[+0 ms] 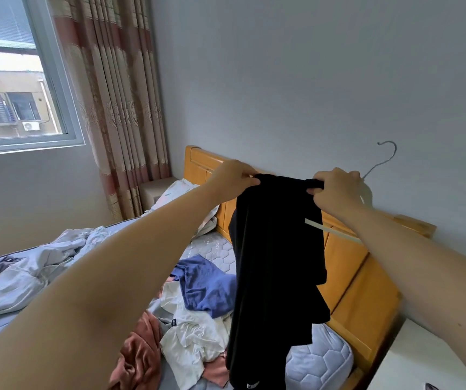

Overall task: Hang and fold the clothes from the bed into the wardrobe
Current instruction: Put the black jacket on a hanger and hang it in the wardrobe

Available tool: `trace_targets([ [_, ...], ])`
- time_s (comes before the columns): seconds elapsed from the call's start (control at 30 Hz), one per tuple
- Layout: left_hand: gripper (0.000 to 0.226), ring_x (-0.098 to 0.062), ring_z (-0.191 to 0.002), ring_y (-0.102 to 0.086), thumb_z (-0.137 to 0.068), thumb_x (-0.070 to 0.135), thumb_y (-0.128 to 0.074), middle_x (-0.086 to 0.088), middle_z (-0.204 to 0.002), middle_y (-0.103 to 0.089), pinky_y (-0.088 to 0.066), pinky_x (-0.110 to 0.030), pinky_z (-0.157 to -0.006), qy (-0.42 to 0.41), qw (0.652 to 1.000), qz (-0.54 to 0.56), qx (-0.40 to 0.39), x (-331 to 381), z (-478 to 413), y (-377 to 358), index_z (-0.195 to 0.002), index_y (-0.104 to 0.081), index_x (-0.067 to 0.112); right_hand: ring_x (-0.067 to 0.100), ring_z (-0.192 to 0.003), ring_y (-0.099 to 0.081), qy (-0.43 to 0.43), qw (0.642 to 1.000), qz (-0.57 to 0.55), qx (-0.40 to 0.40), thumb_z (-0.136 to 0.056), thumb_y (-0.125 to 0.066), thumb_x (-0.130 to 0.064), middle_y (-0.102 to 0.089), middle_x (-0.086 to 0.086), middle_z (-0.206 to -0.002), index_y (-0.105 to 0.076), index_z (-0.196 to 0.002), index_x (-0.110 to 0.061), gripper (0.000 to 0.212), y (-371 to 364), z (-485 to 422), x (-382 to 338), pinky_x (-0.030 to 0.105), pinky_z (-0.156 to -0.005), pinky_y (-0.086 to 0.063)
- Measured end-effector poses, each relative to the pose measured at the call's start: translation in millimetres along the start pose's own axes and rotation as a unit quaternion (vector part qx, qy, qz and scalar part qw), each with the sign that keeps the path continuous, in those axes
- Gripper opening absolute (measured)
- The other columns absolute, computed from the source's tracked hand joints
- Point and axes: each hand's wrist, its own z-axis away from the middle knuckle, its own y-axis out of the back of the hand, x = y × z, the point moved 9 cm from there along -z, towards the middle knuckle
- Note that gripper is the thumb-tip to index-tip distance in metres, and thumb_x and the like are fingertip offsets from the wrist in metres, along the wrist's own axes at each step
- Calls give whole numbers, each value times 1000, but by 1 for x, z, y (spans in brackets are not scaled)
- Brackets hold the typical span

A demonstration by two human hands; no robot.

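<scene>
Forward and up, reaching with both bare arms from the lower corners toward the centre of the frame. Holds a black garment [277,263] by its top edge at centre, left hand [232,178] at the left end, right hand [336,192] at the right end, backs of both hands toward the camera. Pinches the cloth with the left fingers curled together against the thumb; wraps the right fingers tightly round a bunched roll of the same edge. Lets the garment hang long and limp, down past the bottom edge of the frame, in front of the bed. Keeps a hanger [386,153] just behind the right hand, metal hook rising to its upper right, pale bar crossing below the wrist against the black cloth; cannot tell whether those fingers grip it as well.

Behind, across the upper right: plain pale wall [310,80]. Upper left: window [9,80], then a striped curtain [113,94] beside it. Lower half: bed with a quilted mattress [319,358] and an orange wooden headboard [353,263] against the wall. Left on the mattress, crumpled grey bedding [29,271]. Below centre, a heap of clothes: white garment [192,333], blue garment [206,285] lying over it, rust-pink garment [139,353] at its lower left. Lower right corner: white bedside top [423,361].
</scene>
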Motion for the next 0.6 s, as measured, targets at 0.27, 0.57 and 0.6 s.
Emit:
trace_targets([
  [0.27,19,-11,-76,-50,-92,18,-57,4,-92,-67,-47,-27,-75,-33,993,-112,9,20,7,-5,-98,-75,15,22,-88,-43,56,996,62,-11,-91,-55,-22,-51,2,-80,-69,-93,-17,15,-10,-6,-14,37,-82,-25],
  [0.57,24,-13,-75,-45,-93,11,-43,10,-79,-51,-25,-20,-55,-114,955,-272,-3,39,10,-4,-89,-66,17,23,-87,-47,76,988,123,-47,-89,-51,-21,-45,-5,-66,-55,-74,-21,16,-7,-8,-26,39,-81,-26],
  [0.6,24,-13,-74,-44,-93,11,-43,10,-79,-49,-24,-20,-54,-121,952,-281,-1,41,10,-3,-88,-65,17,22,-86,-47,72,988,123,-53,-89,-51,-21,-47,-4,-68,-54,-72,-21,17,-9,-8,-26,39,-81,-27],
])
